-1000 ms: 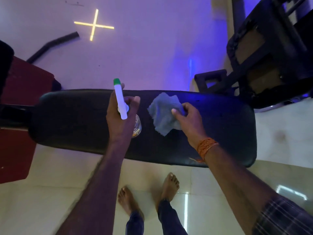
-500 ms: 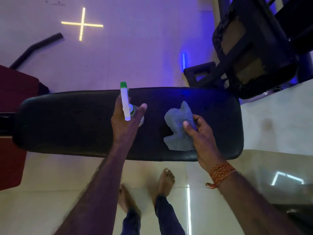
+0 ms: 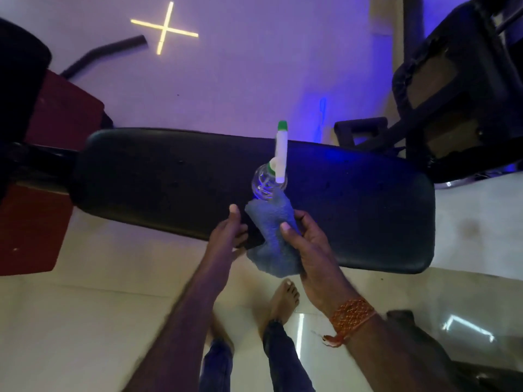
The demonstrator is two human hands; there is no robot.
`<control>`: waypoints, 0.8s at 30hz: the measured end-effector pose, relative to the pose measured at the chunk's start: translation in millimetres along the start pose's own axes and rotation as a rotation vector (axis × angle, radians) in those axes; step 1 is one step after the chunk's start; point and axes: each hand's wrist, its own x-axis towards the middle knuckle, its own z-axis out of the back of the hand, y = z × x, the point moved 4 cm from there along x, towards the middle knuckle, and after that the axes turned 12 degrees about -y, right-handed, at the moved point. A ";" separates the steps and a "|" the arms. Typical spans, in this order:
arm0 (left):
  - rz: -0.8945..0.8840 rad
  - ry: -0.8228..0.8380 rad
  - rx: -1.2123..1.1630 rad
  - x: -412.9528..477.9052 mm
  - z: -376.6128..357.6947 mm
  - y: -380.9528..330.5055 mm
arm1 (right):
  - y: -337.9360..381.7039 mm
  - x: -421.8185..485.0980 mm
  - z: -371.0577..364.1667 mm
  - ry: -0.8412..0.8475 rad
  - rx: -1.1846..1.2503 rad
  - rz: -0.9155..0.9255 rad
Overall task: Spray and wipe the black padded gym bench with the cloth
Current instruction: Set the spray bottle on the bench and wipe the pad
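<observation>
Far left of the frame, a dull red block [image 3: 34, 165] crowds the left end of the black padded table [image 3: 169, 179], with a dark rounded pad [image 3: 17, 80] above it. Beyond the table's far edge the floor [image 3: 254, 80] lies open, glossy and washed purple. A bent black tube [image 3: 104, 52] rests on it at upper left, beside a yellow cross of light [image 3: 164, 28]. The near side is pale polished tile.

The table top is a long, round-cornered slab of matte vinyl, faintly pitted, running across the middle of the frame. A broad bare stretch lies left of centre and another towards its right end.

Near the middle, close to the far edge, the spray bottle [image 3: 268, 179] stands upright on the pad. It is clear and round, with a white trigger head and a green tip, and neither hand is on it.

At the near edge the left hand [image 3: 229, 230] is half open, thumb straight over the pad and fingers loosely bent, just beside the cloth [image 3: 268, 222]. I see nothing in its grasp.

The cloth is blue-grey, nappy and crumpled. Its top reaches the foot of the bottle and its lower fold hangs off the near edge. The right hand [image 3: 308, 250] grips it, thumb pressed on top. An orange thread band [image 3: 351, 315] circles that wrist, and bare feet [image 3: 285, 295] stand below.

At upper right a black machine frame [image 3: 452, 94] sits close to the table's right end.
</observation>
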 end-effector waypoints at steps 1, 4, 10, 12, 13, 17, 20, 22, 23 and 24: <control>0.142 0.103 -0.080 -2.6 9.7 5.4 | -4.1 -3.1 -15.2 0.032 0.046 -0.028; 0.227 0.270 -0.297 -4.2 46.0 2.2 | -11.8 -7.1 -58.1 0.061 0.104 -0.068; -0.168 0.054 -0.237 8.3 120.8 -42.4 | -19.2 -1.8 -124.7 -0.030 -0.115 0.020; -0.283 -0.040 -0.147 14.0 145.3 -54.6 | -16.9 2.7 -144.2 -0.022 -0.212 0.104; -0.349 -0.085 -0.069 17.1 155.3 -60.6 | -15.7 5.8 -153.7 0.006 -0.271 0.155; -0.565 -0.311 0.364 34.0 183.3 -75.8 | -11.2 25.7 -191.8 0.091 -0.619 0.430; -0.609 -0.445 0.526 56.3 196.5 -91.4 | -11.2 49.2 -224.4 0.125 -0.754 0.526; -0.654 -0.546 0.471 75.2 206.3 -112.0 | -9.3 70.1 -252.5 0.127 -0.734 0.556; -0.675 -0.603 0.424 86.9 211.4 -124.7 | -6.9 81.6 -266.3 0.117 -0.713 0.568; -0.684 -0.655 0.387 100.0 216.5 -136.9 | -4.3 93.3 -278.8 0.104 -0.708 0.577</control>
